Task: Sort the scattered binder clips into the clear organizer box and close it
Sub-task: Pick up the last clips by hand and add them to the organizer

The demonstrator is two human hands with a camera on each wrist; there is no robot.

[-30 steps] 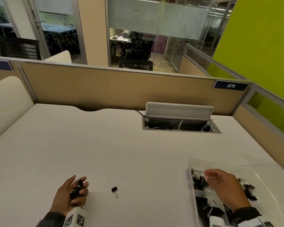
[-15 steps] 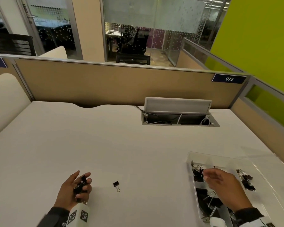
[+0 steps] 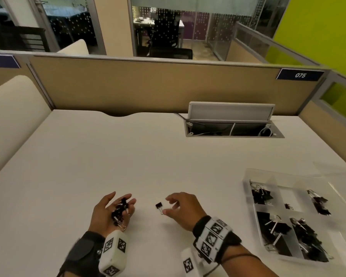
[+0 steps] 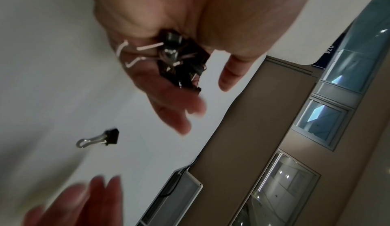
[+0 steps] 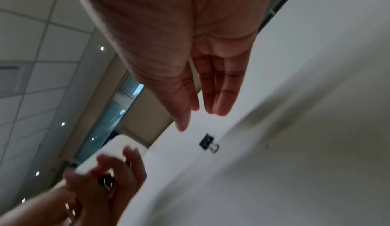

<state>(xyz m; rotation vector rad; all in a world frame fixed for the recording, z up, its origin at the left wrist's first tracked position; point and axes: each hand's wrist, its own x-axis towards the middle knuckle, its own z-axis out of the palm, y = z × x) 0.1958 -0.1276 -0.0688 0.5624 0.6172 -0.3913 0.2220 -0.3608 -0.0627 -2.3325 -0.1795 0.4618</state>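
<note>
Our left hand [image 3: 110, 211] lies palm up, fingers loosely spread, cradling a bunch of binder clips [image 3: 120, 209]. Our right hand [image 3: 183, 209] hovers spread and empty beside one clip [image 3: 159, 206] on the table [image 3: 128, 156].

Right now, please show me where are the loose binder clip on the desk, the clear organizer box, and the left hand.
loose binder clip [image 3: 158, 205]: head view, on its black body.
clear organizer box [image 3: 248, 174]: head view, on its far left rim.
left hand [image 3: 106, 211]: head view, on the palm beside the clips it cradles.
</note>
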